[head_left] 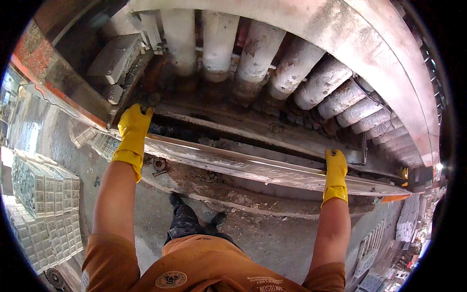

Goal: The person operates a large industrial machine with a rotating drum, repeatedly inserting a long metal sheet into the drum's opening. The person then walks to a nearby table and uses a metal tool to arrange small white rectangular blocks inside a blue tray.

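Observation:
In front of my legs, a long, pale, dirt-streaked metal panel (233, 163) runs from left to right along the front of a large machine. My left hand (134, 125), in a yellow rubber glove, is closed at the panel's left end with its fingers curled over the upper edge. Toward the other end, my right hand (335, 168), gloved the same way, grips that edge too. The fingertips of both gloves are partly hidden. Behind the panel lies a dark, narrow gap, bordered by a long grimy metal ledge (243, 127).
A row of thick, dusty rollers (258, 53) lies beyond the ledge, under a broad curved metal cover (389, 44). Stacked white plastic crates (46, 185) stand on the left. Pale slatted racks (372, 248) lie at the right. Debris (194, 173) litters the floor below the panel.

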A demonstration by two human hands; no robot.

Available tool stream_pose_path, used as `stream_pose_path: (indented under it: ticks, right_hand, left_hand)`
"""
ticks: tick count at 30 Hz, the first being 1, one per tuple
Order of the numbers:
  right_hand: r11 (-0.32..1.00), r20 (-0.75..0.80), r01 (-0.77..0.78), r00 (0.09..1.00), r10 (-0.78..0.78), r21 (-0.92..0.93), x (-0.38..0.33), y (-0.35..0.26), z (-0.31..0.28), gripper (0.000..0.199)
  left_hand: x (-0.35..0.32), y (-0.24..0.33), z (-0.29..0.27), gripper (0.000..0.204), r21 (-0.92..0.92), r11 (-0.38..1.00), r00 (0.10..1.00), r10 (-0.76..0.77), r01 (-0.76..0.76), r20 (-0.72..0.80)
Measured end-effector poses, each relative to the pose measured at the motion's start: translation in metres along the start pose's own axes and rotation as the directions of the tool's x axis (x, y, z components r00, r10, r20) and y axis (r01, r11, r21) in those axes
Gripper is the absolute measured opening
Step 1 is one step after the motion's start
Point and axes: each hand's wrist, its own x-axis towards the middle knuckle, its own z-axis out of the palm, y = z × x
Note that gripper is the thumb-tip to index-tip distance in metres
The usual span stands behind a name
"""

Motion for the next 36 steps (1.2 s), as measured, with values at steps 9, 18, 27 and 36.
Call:
stream_pose_path:
  ticks: [9,18,27,36]
  right_hand:
    - [0.999,-0.035,0.041,0.999,-0.041,-0.018,0.019,0.048,0.027,0.056]
    - [0.995,-0.07,0.078,0.994,-0.082,-0.056,0.009,0.056,0.029,0.058]
    - [0.988,-0.219,0.126,0.97,-0.104,0.091,0.005,0.073,0.046,0.053]
    - [0.944,-0.404,0.254,0.902,-0.152,0.212,-0.077,-0.011,0.073,0.041]
  left_hand:
    - [-0.014,-0.008,0.004,0.058,-0.03,0.999,0.999,0.019,-0.02,-0.032]
    - [-0.021,-0.023,0.016,0.051,-0.014,0.999,0.99,0.034,-0.036,-0.14]
    - [-0.029,-0.017,0.002,0.059,-0.015,1.0,1.0,0.025,-0.026,-0.009]
    - [-0.03,-0.029,0.008,0.056,0.066,0.987,0.986,0.142,-0.148,0.09]
